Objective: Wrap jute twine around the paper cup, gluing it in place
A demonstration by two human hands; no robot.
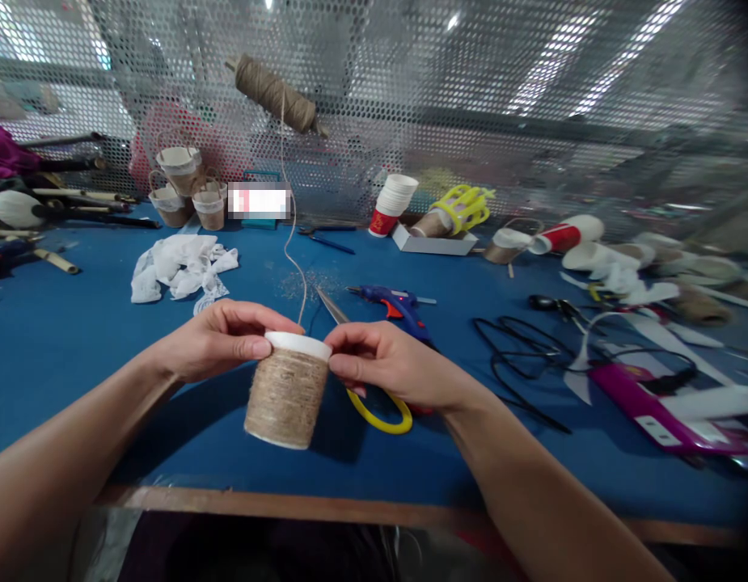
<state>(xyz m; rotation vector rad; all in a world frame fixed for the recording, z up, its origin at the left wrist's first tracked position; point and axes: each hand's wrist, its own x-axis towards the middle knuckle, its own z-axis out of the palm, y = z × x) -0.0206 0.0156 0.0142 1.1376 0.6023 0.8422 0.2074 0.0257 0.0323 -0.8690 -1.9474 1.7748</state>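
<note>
A paper cup [287,390] wrapped in brown jute twine is held above the blue table's front edge. My left hand [219,339] pinches its white rim from the left. My right hand [389,364] grips the rim's right side, and yellow-handled scissors [374,404] lie under it, blades pointing away. A strand of twine [287,210] runs from the cup up to a spool [275,94] hung on the mesh wall.
A blue glue gun [398,303] lies just beyond my right hand. White lace [179,267] is at the left. Wrapped cups [183,190], stacked paper cups [393,202], black cables [519,356] and pink packaging [646,396] crowd the back and right.
</note>
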